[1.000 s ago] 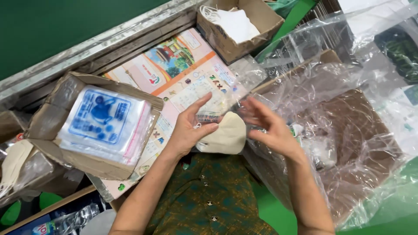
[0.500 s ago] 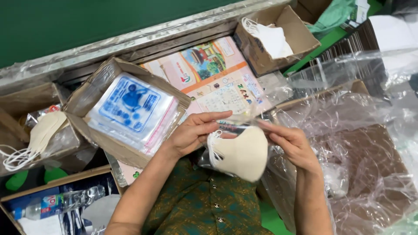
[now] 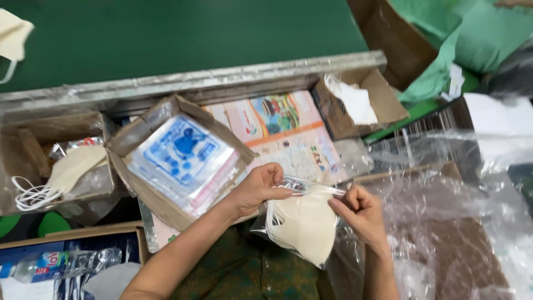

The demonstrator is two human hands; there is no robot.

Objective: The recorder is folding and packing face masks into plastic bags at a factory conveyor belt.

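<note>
A clear plastic bag (image 3: 276,229) with a cream face mask (image 3: 305,222) inside hangs between my hands over my lap. My left hand (image 3: 256,189) pinches the bag's top edge on the left. At the right end of that same edge, my right hand (image 3: 360,211) grips the bag. The mask's white ear loops show along its left side. A printed colourful sheet (image 3: 283,130) lies on the work surface just beyond my hands.
A cardboard box (image 3: 125,147) of blue-printed clear bags (image 3: 183,158) stands at left centre. Another box (image 3: 19,161) at far left holds a cream mask (image 3: 75,166). A third box (image 3: 383,97) with white pieces (image 3: 355,103) is behind. Crumpled clear plastic (image 3: 444,222) covers the right. A water bottle (image 3: 55,264) lies lower left.
The cream mask, held bare a second ago, now sits inside the clear bag. Both hands have shifted to pinch the bag's top edge. The view has swung right.
</note>
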